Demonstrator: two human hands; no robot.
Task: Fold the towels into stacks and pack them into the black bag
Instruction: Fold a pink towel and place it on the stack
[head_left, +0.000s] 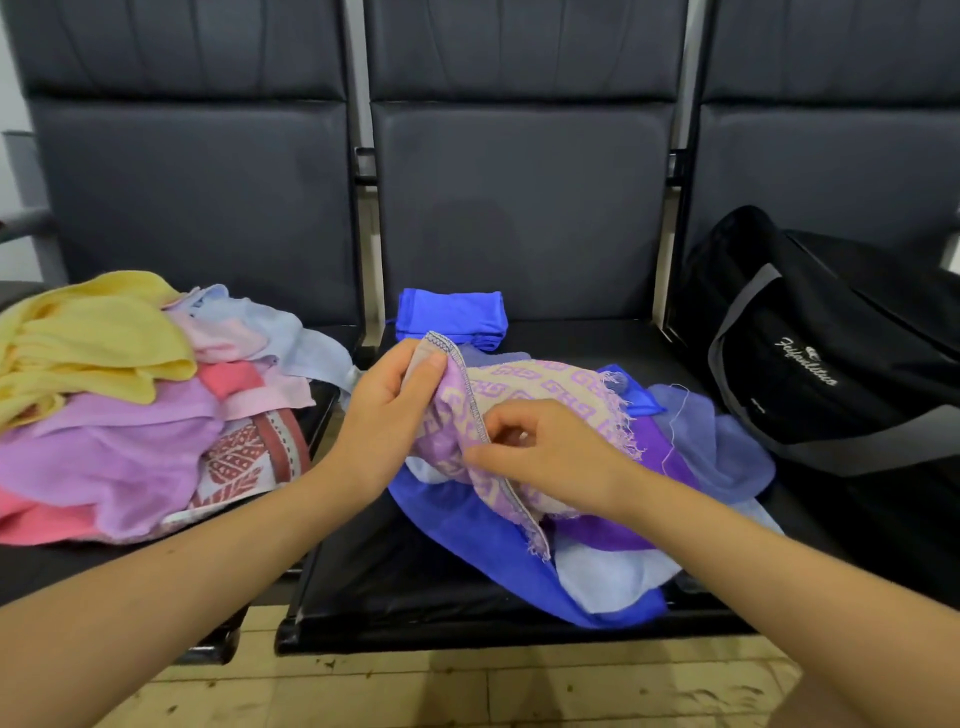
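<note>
A purple-and-beige patterned towel (540, 387) with a frayed fringe lies bunched on the middle seat, over several loose blue and violet towels (498, 540). My left hand (387, 415) pinches the patterned towel's stitched corner and lifts it. My right hand (540, 447) pinches the same towel's stitched edge lower down. Behind them sits a folded bright blue towel (451, 314). A heap of unfolded yellow, lilac, pink and pale blue towels (130, 395) fills the left seat. The black bag (831, 343) with grey straps stands on the right seat.
Three dark padded seats (519, 208) in a row carry everything; metal gaps separate them. Bare seat cushion (395, 577) shows at the middle seat's front left. Beige tiled floor (467, 691) runs below the seat fronts.
</note>
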